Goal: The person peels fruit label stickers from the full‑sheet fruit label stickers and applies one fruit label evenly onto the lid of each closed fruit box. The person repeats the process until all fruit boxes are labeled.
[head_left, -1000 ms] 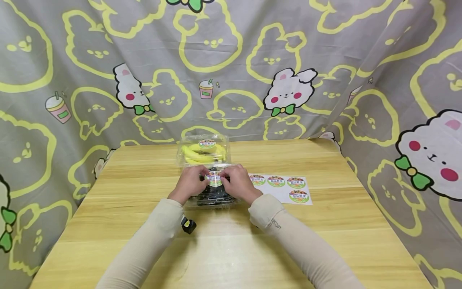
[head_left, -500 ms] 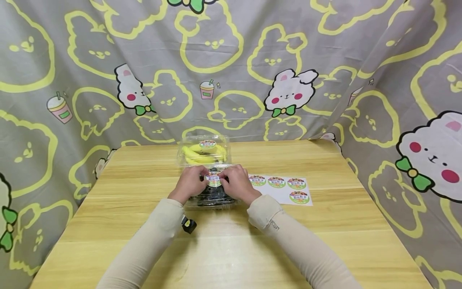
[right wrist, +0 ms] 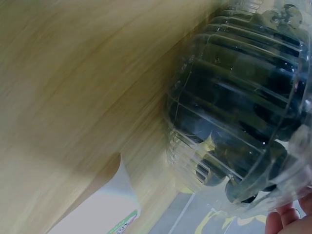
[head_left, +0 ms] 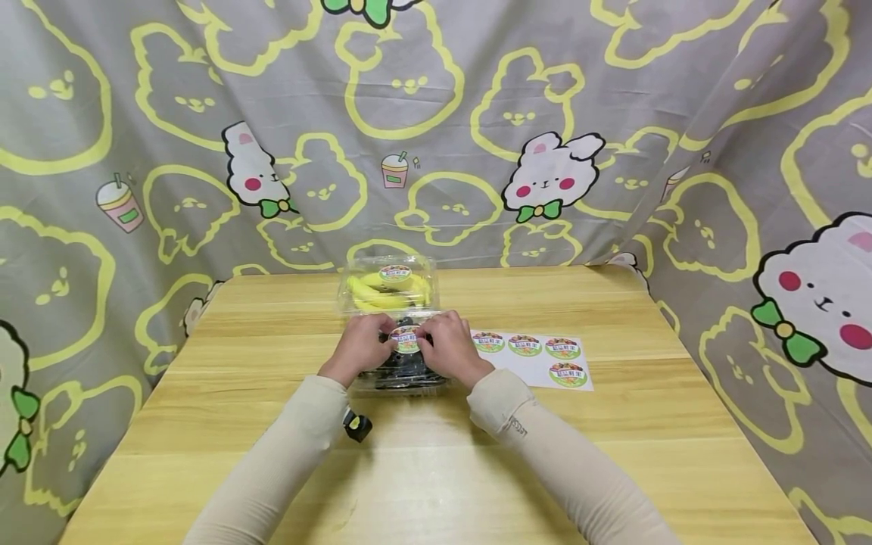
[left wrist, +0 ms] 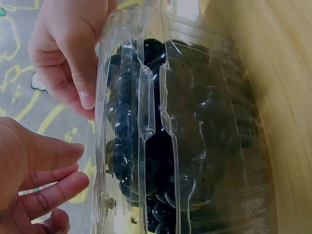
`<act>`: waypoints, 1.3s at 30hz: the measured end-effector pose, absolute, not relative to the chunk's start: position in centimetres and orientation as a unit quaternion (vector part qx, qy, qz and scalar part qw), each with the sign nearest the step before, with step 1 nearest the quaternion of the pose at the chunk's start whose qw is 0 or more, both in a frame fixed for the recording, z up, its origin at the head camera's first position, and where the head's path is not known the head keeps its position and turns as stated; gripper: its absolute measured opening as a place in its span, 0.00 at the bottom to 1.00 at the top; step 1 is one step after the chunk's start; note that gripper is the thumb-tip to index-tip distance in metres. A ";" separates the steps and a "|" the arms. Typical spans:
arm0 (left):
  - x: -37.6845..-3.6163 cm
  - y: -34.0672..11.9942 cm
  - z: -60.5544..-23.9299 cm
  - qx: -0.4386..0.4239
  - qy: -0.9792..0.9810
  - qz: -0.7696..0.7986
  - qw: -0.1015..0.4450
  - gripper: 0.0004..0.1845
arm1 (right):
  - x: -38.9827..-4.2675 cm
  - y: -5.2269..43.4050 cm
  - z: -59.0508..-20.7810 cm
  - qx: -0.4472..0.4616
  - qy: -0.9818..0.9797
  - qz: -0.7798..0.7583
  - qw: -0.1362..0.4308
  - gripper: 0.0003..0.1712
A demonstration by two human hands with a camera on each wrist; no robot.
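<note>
Your left hand [head_left: 361, 346] and right hand [head_left: 446, 347] rest on the lid of the clear plastic clamshell box of dark grapes [head_left: 402, 369] at mid-table, fingertips curled onto its round colourful sticker [head_left: 406, 339]. Just behind stands a clear plastic box of yellow bananas [head_left: 388, 288]; a white sticker sheet [head_left: 538, 359] lies to the right.

Long beige sleeves cover both arms to the wrists, with small dark lettering on the right cuff [head_left: 518, 425].

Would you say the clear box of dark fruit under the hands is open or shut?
Shut: the clear box has its lid down over the dark fruit, and a round sticker lies on the lid between the left hand and right hand.
</note>
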State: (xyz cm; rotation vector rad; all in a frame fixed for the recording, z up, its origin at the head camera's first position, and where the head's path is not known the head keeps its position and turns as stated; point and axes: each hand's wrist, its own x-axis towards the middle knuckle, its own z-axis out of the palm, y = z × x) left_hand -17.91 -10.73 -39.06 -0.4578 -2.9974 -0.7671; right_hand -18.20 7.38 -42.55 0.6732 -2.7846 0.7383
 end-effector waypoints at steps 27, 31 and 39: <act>-17.7 -10.5 -39.2 -0.151 -0.956 -0.250 0.002 0.11 | -17.9 7.4 -42.5 0.226 -0.942 0.237 0.077 0.10; -17.5 -10.4 -39.2 -0.150 -0.956 -0.250 -0.005 0.11 | -18.0 7.3 -42.5 0.223 -0.943 0.236 0.070 0.10; -17.5 -10.4 -39.0 -0.148 -0.957 -0.249 -0.006 0.11 | -18.0 7.3 -42.5 0.217 -0.947 0.231 0.059 0.10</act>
